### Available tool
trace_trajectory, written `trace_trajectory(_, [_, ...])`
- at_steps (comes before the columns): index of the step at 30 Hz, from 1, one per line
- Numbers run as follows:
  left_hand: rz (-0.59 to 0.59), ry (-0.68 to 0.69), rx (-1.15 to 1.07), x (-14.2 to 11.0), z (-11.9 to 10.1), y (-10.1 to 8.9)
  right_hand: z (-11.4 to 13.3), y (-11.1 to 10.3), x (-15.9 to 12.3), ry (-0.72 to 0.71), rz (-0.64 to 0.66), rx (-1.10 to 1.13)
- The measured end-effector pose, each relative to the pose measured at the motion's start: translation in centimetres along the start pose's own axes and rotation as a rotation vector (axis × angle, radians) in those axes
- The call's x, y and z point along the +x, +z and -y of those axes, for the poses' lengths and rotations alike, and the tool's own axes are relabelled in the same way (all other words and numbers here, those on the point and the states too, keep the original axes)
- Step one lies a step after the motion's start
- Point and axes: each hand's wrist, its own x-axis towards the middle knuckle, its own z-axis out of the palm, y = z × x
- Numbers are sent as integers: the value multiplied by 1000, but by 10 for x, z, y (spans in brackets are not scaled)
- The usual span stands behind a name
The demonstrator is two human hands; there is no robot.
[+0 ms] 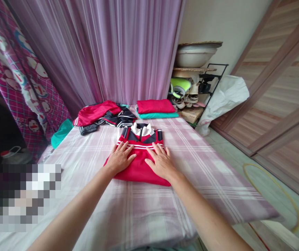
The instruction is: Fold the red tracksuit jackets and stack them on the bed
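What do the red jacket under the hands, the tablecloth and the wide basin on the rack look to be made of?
Red jacket: probably smooth synthetic knit, matte, with soft folds and a dark zip.
Tablecloth: woven fabric, likely cotton, dull, with a plaid pattern and creases.
Basin: plastic or enamel, can't tell which; pale, rigid, smooth-walled.

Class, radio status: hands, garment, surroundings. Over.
Left hand, right hand flat on folded red zip-neck top. Crumpled clothes beyond, left. Folded red and teal garments beyond, right.

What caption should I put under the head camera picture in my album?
Two hands flat on a folded red jacket on a plaid cloth.
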Motion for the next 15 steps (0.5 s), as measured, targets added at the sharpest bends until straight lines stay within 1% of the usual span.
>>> trace_trajectory(2, [16,-22,7,1,0,14,1,17,1,11,97,-11])
trace_trajectory(5, [28,-28,-7,2,10,23,-7,29,2,10,129,1])
trace_trajectory(7, [50,-29,-51,1,17,22,-16,29,-1,-8,122,38])
trace_trajectory(9, [53,3,-133,-2,25,18,-27,27,-7,-59,82,110])
trace_trajectory(12, [-25,77,-284,-13,37,11,-51,26,-24,-166,-8,253])
trace_trajectory(15, [-106,64,-354,-29,50,3,-72,22,-39,-189,-7,357])
